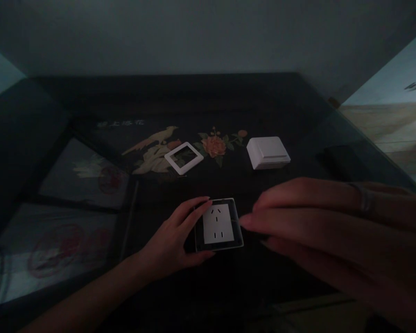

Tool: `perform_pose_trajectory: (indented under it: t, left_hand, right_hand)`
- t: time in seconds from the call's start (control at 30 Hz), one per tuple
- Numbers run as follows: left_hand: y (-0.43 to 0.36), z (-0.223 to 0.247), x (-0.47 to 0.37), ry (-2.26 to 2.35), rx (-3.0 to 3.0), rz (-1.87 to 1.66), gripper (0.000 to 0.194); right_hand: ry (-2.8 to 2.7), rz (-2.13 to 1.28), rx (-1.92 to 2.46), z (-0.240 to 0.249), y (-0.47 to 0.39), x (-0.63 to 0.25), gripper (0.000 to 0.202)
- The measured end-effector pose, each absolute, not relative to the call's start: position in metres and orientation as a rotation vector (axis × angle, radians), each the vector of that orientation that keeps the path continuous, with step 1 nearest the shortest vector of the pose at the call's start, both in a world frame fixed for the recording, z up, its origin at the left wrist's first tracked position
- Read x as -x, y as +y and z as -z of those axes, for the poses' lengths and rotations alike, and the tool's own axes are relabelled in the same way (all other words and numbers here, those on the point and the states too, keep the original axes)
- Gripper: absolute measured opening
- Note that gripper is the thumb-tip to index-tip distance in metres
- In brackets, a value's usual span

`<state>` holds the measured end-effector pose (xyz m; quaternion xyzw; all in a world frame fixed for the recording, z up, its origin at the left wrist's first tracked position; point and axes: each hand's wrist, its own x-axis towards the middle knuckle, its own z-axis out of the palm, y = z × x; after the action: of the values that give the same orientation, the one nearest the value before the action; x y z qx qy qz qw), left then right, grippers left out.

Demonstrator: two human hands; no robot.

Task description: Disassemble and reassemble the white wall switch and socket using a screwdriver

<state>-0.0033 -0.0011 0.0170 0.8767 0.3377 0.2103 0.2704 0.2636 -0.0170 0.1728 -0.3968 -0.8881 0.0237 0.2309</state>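
A wall socket (218, 225) with a white five-slot face and a dark surround lies on the dark glass-topped table. My left hand (169, 238) grips it from the left, fingers on its far edge and thumb along its near edge. From the right, my right hand (308, 222) reaches to the socket's right edge. Its thumb and fingertips are pinched together, and a faint thin line runs from them onto the dark surround. What they hold is too small and dim to make out. A ring (364, 198) sits on one finger.
Beyond my left hand lies a white square cover frame (184, 158), its middle open. A white box-like block (268, 152) stands farther right. Under the glass table top (180, 97) a bird and flower picture shows. A wall (166, 37) rises behind the table; wooden flooring (398, 125) appears at right.
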Motion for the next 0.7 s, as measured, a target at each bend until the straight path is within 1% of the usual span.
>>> perform_pose_trajectory:
  t: [0.07, 0.2, 0.23, 0.33, 0.43, 0.47, 0.57, 0.6, 0.7]
  left_hand:
    - [-0.001, -0.017, 0.003, 0.904, -2.372, -0.580, 0.090]
    - [-0.001, -0.016, 0.003, 0.898, -2.398, -0.603, 0.093]
    - [-0.001, -0.015, 0.003, 0.894, -2.402, -0.609, 0.094]
    - [-0.001, -0.014, 0.004, 0.885, -2.407, -0.611, 0.097]
    - [0.000, -0.014, 0.004, 0.891, -2.398, -0.576, 0.095]
    - [0.000, -0.015, 0.004, 0.892, -2.395, -0.569, 0.094]
    - [0.000, -0.016, 0.003, 0.888, -2.388, -0.568, 0.093]
    - [0.000, -0.016, 0.003, 0.887, -2.385, -0.566, 0.093]
    - [-0.001, -0.015, 0.003, 0.889, -2.383, -0.579, 0.095]
  right_hand:
    - [-2.392, 0.018, 1.105, -0.172, -0.013, -0.254, 0.016]
    - [-2.337, 0.192, 1.077, -0.171, -0.005, -0.243, 0.027]
    - [-2.343, 0.183, 1.060, -0.172, -0.005, -0.244, 0.025]
    - [-2.375, 0.064, 1.013, -0.173, -0.011, -0.256, 0.010]
    - [-2.329, -0.018, 1.111, -0.173, -0.018, -0.265, 0.024]
    - [-2.314, -0.024, 1.152, -0.173, -0.020, -0.265, 0.025]
    - [-2.258, 0.024, 1.174, -0.171, -0.019, -0.260, 0.014]
    - [-2.248, 0.063, 1.149, -0.171, -0.017, -0.256, 0.013]
    - [-2.222, 0.194, 1.055, -0.170, -0.015, -0.250, 0.022]
